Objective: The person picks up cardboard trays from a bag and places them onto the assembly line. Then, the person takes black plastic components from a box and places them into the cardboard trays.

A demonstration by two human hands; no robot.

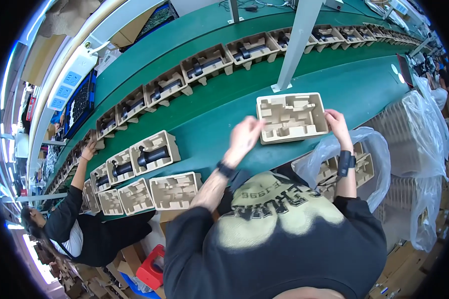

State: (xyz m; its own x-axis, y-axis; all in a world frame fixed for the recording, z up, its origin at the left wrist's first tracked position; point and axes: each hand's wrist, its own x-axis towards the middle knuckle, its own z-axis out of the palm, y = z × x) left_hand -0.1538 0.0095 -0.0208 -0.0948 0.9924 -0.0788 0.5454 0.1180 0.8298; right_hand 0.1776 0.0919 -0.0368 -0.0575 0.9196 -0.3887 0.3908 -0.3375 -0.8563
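Note:
A beige molded pulp tray (283,133) with shaped hollows lies on the green bench in front of me, and I see no part in it. My left hand (245,135) is at its left wall, fingers curled against the edge and slightly blurred. At the opposite end, my right hand (338,124) pinches the right rim between thumb and fingers. Both of my wrists wear dark bands. To the left, a pulp tray holding a black cylindrical part (153,156) stands in a row with similar filled trays. Nearer me is a tray without a part (173,191), beside others like it.
Filled trays line the green conveyor (212,92) behind the bench. A grey metal post (295,47) rises just beyond my tray. An open plastic bag (379,149) with trays sits by my right arm, near wrapped tray stacks (409,129). A co-worker's hand (89,150) reaches the line at left.

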